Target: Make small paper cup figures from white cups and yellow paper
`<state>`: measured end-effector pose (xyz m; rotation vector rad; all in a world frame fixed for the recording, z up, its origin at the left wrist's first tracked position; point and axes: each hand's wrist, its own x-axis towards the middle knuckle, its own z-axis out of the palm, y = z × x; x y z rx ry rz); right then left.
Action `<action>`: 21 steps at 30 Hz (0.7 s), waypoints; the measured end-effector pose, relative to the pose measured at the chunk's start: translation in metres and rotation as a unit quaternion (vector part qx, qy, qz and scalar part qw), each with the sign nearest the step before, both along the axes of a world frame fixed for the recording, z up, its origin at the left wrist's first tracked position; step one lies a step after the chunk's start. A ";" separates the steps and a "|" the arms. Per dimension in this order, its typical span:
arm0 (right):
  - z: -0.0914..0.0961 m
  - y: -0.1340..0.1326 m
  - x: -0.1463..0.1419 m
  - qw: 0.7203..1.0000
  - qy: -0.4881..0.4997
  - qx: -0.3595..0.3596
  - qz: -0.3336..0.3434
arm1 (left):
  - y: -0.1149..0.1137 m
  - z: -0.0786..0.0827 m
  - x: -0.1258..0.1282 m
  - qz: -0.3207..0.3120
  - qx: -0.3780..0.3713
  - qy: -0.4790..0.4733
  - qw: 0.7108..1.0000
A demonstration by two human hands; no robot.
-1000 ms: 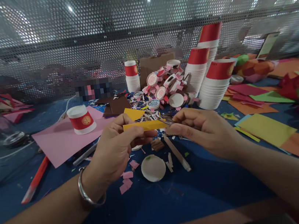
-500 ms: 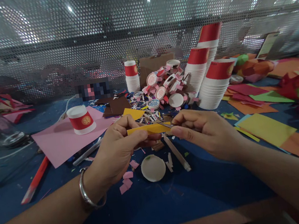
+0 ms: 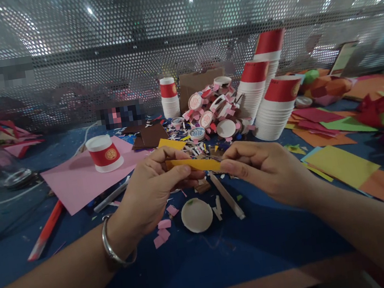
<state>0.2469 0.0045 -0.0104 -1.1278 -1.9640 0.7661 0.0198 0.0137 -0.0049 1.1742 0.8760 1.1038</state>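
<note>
Above the counter (image 3: pixel 282 250), pinching yellow strip (image 3: pixel 204 163) in left hand (image 3: pixel 150 190), blade (image 3: pixel 216 156) in right hand (image 3: pixel 261 168); just slipped blade mostly behind strip, so probably mid-cut.

Narrow yellow-orange paper strip (image 3: pixel 201 163) aloft, right end lower

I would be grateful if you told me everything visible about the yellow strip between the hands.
The yellow strip is narrow and plain, and looks like paper or thin card. It is held up above the littered blue table, nearly level, slanting slightly down toward the right hand. The left hand pinches its left part, thumb in front, hiding some of it. Its other end meets the right thumb in view; whether that hand grips it is unclear.
</note>
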 end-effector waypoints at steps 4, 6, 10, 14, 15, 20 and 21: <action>0.000 0.001 0.000 1.000 0.001 -0.005 -0.009 | 0.000 0.001 0.001 0.007 -0.011 -0.003 1.000; 0.001 0.002 0.000 1.000 -0.006 -0.004 -0.016 | 0.001 0.002 0.001 0.020 -0.008 -0.006 1.000; 0.002 0.002 0.002 0.999 -0.040 0.003 -0.029 | 0.003 0.003 -0.002 0.058 0.033 0.022 0.998; -0.001 0.003 0.002 0.998 -0.065 0.010 -0.014 | 0.004 0.004 -0.006 0.092 0.112 0.126 0.981; -0.002 0.003 0.002 0.997 -0.070 0.009 -0.010 | 0.004 0.004 -0.007 0.098 0.131 0.150 0.975; -0.003 0.003 0.000 0.997 -0.080 -0.009 0.000 | 0.001 0.005 -0.008 0.085 0.199 0.229 0.949; -0.002 0.002 -0.001 0.997 -0.080 -0.013 0.003 | 0.000 0.005 -0.007 0.081 0.210 0.240 0.944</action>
